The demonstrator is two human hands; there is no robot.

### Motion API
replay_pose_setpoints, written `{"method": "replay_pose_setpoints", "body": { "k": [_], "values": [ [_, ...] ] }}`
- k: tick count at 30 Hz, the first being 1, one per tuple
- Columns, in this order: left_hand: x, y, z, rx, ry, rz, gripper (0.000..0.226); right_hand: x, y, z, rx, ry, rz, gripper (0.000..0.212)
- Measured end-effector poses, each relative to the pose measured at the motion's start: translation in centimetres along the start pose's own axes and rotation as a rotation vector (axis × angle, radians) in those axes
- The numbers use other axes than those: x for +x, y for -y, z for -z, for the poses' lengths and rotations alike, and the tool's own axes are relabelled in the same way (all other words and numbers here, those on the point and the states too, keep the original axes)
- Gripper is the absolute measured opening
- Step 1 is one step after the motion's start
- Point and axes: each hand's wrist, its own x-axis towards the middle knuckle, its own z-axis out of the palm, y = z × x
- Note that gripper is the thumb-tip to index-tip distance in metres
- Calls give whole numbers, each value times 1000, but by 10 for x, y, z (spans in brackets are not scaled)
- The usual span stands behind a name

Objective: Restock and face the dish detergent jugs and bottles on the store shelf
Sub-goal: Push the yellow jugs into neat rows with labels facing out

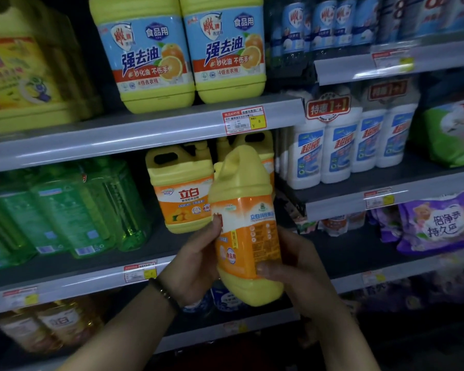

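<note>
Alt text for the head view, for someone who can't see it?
Both hands hold a yellow detergent jug with an orange label before the middle shelf: left hand on its side, right hand near its base. A matching jug stands on that shelf behind it, beside green bottles.

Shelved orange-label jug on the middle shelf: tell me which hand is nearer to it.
Left. The left hand, gripping the held jug on its left side, sits just below and right of the shelved jug. The right hand grips the held jug's far side, farther right.
</note>
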Motion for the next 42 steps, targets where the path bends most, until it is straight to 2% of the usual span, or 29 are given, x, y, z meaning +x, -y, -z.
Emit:
{"method": "replay_pose_setpoints", "body": {
  "k": [3,5,9,12,15,17,19,21,24,29,34,37,42],
  "values": [
    [2,-2,2,42,-45,-65,71,-1,10,6,-70,15,42,52],
    [4,-3,3,67,-109,-113,81,-2,13,7,-88,-34,76,45],
    [9,-8,5,96,-238,-220,55,5,4,6,-287,-238,126,37],
    [16,-10,-2,93,-262,-272,51,15,-4,4,-296,-329,135,48],
    [27,-10,-6,118,-274,-331,49,29,-11,5,-398,-500,184,47],
    [37,-7,-5,168,-284,-377,55,39,-16,6,-460,-576,223,45],
    [45,-2,-3,206,-306,-420,71,50,-20,8,-523,-612,237,45],
    [50,1,-4,237,-304,-459,76,59,-21,12,-637,-601,259,49],
    [56,1,-2,315,-287,-521,64,71,-27,19,-811,-495,262,63],
    [70,0,-3,404,-309,-554,63,81,-39,35,-560,-354,200,67],
    [77,3,-2,492,-346,-561,60,83,-48,46,-465,-302,167,71],
    [79,3,-2,601,-357,-582,58,80,-49,51,-450,-311,169,73],
    [77,5,-6,655,-348,-573,56,73,-42,40,-534,-342,160,77]
  ]
}}
